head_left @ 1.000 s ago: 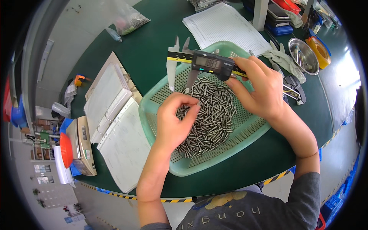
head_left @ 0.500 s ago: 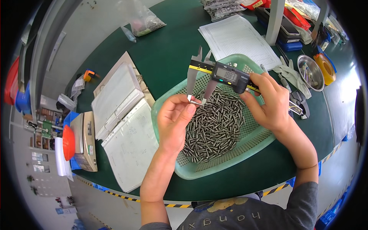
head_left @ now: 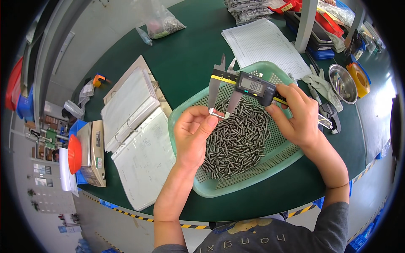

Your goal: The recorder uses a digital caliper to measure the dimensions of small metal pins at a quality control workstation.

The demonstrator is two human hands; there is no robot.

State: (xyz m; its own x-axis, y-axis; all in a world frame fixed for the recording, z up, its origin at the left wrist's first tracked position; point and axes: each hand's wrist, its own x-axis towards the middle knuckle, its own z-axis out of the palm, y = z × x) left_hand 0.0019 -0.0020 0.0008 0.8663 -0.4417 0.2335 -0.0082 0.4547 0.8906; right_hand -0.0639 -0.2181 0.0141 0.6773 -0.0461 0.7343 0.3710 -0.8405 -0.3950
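My left hand (head_left: 193, 133) pinches a small metal pin (head_left: 217, 115) between thumb and fingers. The pin lies between the jaw tips of a digital caliper (head_left: 253, 87). My right hand (head_left: 296, 114) is closed around the caliper's slide end, holding it level with the display facing me. Below both hands sits a pale green perforated plastic basket (head_left: 236, 188), with a heap of similar dark metal pins (head_left: 238, 147) in it.
Left of the basket lies an open ring binder (head_left: 141, 168), with a weighing scale (head_left: 93, 154) beyond it. Printed sheets (head_left: 263, 44) lie behind the basket. At right are a steel bowl (head_left: 342, 83), a white glove (head_left: 322, 87) and yellow tape (head_left: 358, 78). A bag of parts (head_left: 166, 25) stands far back.
The whole view has shifted slightly. The pin remains at the caliper's jaws, and both hands keep their grip almost unmoved.
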